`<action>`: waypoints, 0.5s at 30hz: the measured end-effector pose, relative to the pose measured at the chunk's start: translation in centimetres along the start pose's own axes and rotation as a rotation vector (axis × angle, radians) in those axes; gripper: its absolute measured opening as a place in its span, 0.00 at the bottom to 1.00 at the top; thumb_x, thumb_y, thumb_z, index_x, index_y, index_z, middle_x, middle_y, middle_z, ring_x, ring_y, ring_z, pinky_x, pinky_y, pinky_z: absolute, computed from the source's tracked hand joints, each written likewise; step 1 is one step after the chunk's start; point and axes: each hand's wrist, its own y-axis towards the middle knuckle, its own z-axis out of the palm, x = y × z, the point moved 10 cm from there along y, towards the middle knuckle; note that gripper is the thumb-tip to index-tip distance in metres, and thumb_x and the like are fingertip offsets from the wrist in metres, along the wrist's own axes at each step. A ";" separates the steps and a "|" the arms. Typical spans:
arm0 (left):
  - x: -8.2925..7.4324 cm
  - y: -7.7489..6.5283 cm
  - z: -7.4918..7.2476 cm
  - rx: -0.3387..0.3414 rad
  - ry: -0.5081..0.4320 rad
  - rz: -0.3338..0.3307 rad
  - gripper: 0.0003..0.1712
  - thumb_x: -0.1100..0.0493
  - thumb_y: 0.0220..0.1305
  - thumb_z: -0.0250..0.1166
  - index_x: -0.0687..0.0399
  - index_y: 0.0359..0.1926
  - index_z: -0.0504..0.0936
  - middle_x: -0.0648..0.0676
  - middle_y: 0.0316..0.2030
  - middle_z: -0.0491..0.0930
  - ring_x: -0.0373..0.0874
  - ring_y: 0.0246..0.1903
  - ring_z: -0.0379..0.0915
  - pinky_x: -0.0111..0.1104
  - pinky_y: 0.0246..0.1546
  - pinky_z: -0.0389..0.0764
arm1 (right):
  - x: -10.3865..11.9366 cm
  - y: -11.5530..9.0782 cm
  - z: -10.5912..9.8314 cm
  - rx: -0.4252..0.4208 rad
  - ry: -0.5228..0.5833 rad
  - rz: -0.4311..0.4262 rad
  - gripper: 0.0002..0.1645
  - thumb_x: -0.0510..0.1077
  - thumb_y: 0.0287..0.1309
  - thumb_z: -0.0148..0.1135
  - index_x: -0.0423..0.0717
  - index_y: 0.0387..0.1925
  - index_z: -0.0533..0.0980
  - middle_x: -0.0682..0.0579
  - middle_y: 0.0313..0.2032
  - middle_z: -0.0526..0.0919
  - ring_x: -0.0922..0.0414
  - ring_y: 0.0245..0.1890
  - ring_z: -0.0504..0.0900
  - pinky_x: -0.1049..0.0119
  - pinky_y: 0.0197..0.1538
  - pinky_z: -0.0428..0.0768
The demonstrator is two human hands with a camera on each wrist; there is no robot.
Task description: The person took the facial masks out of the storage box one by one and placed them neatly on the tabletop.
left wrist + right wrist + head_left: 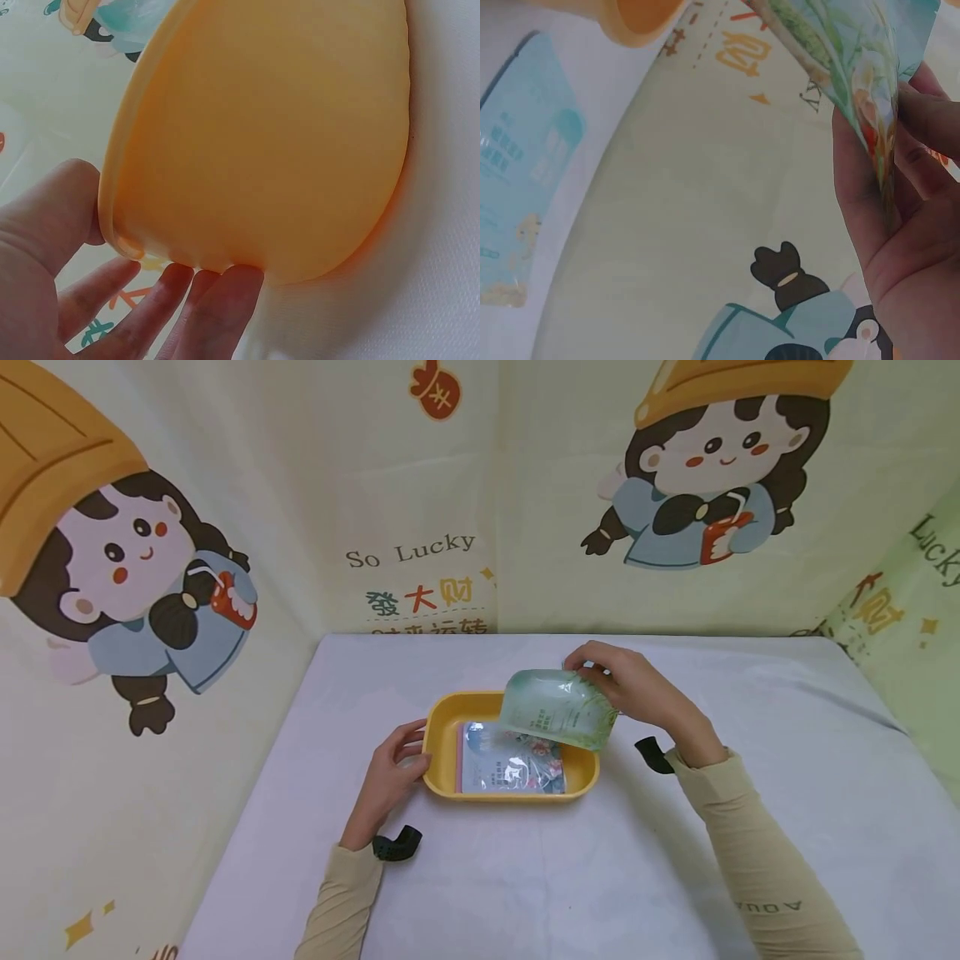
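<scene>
A yellow tray (512,797) sits on the white cloth with a pale blue flowered sachet (498,768) lying flat inside, a pink edge showing along its left side. My left hand (390,768) is at the tray's left end. In the left wrist view its thumb meets the rim and its extended fingertips touch the outer wall. Above the tray's right part, my right hand (630,681) pinches a glossy green sachet (551,702) by its upper right corner, tilted. The right wrist view shows the folded corner of this green sachet (862,67) between thumb and fingers.
In the right wrist view a light blue sachet (525,172) appears over the white cloth; the head view does not show it clearly. A printed cloth wall (420,485) rises behind the table (525,877). Black curved pieces (397,843) sit at both wrists.
</scene>
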 end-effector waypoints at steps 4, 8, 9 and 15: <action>-1.3 -0.4 -0.1 0.016 -0.006 0.008 0.30 0.65 0.66 0.61 0.54 0.69 0.68 0.62 0.62 0.72 0.57 0.60 0.72 0.39 0.53 0.83 | -0.3 -0.1 -0.8 -0.008 -0.014 0.013 0.15 0.27 0.63 0.57 0.45 0.46 0.79 0.50 0.45 0.83 0.53 0.45 0.79 0.52 0.51 0.81; -0.2 0.3 -0.2 0.020 -0.017 -0.010 0.31 0.64 0.66 0.62 0.52 0.69 0.68 0.61 0.63 0.72 0.56 0.60 0.72 0.36 0.48 0.84 | -0.9 -0.4 -1.4 -0.021 -0.038 0.021 0.15 0.27 0.63 0.57 0.45 0.45 0.79 0.50 0.45 0.84 0.53 0.44 0.80 0.52 0.49 0.81; 0.3 0.5 -0.3 0.019 -0.020 -0.020 0.31 0.64 0.66 0.62 0.51 0.69 0.69 0.60 0.63 0.72 0.55 0.60 0.72 0.36 0.48 0.84 | -1.0 -0.5 -1.5 -0.025 -0.044 0.022 0.15 0.27 0.63 0.57 0.45 0.45 0.79 0.51 0.44 0.84 0.54 0.44 0.79 0.53 0.49 0.81; 2.2 1.6 -0.4 0.021 -0.042 -0.015 0.31 0.61 0.65 0.65 0.45 0.69 0.69 0.56 0.63 0.72 0.52 0.60 0.72 0.36 0.48 0.84 | -1.9 -1.0 -2.3 -0.046 -0.075 0.025 0.15 0.26 0.62 0.57 0.46 0.44 0.80 0.52 0.43 0.84 0.56 0.43 0.79 0.61 0.47 0.80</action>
